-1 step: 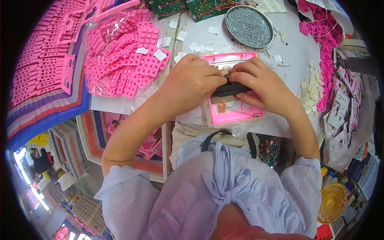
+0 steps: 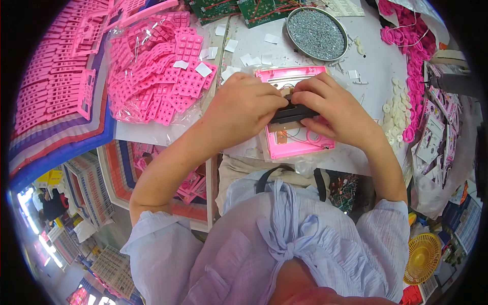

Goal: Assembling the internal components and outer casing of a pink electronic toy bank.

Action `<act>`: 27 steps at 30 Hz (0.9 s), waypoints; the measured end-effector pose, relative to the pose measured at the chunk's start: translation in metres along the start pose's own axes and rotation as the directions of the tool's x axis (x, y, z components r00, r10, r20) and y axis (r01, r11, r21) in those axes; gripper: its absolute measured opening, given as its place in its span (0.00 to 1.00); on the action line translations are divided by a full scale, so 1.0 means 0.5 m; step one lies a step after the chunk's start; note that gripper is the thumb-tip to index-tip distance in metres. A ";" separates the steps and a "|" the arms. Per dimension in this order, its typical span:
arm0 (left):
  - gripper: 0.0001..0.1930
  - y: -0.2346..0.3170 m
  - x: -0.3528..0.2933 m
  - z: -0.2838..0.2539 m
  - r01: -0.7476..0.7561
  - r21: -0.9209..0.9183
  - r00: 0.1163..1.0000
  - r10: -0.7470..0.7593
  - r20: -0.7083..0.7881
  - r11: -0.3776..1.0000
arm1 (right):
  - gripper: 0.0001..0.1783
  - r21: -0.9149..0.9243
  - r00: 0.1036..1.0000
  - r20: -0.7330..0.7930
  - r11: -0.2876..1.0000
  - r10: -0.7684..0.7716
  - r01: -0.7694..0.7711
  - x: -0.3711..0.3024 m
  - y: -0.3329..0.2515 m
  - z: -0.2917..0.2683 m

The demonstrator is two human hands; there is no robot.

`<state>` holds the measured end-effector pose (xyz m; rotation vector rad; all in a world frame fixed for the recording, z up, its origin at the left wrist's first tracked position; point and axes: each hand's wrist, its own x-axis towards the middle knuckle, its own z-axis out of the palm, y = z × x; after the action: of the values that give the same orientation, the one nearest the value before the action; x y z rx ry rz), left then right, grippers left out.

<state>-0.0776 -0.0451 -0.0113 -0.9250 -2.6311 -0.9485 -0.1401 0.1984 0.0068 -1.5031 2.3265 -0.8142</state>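
A pink plastic housing lies on the white worktable in front of me, with thin wires inside it. Across its middle sits a long black plastic part. My left hand is closed over the left end of that part, thumb and fingers pinched at its upper edge. My right hand grips it from the right, fingers curled on top and thumb below. The fingertips of both hands nearly meet, and they hide what lies between them. A clear plastic sheet shows under the housing.
A round metal dish of small screws stands behind the housing. To the left is a bag of pink keypads; beyond it are stacked pink frames. Green circuit boards lie at the back. White discs and pink rings are at right.
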 end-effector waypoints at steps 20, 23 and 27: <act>0.11 -0.006 0.070 0.001 0.516 -0.225 0.839 -0.435 0.325 0.827 | 0.20 -0.406 0.992 -0.116 0.910 0.041 -0.085 -0.005 -0.077 0.016; 0.10 -0.008 0.072 -0.004 0.514 -0.204 0.831 -0.426 0.358 0.833 | 0.24 0.019 0.976 -0.089 0.980 0.201 -0.200 -0.020 -0.075 -0.010; 0.08 -0.015 0.067 -0.011 0.453 -0.195 0.865 -0.376 0.331 0.870 | 0.26 -0.048 0.797 -0.604 0.997 0.021 -0.062 -0.080 0.014 -0.079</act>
<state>-0.1088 -0.0363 0.0017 -0.5729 -3.0831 -1.3952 -0.1476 0.2492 0.0313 -1.3414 2.8369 -1.3885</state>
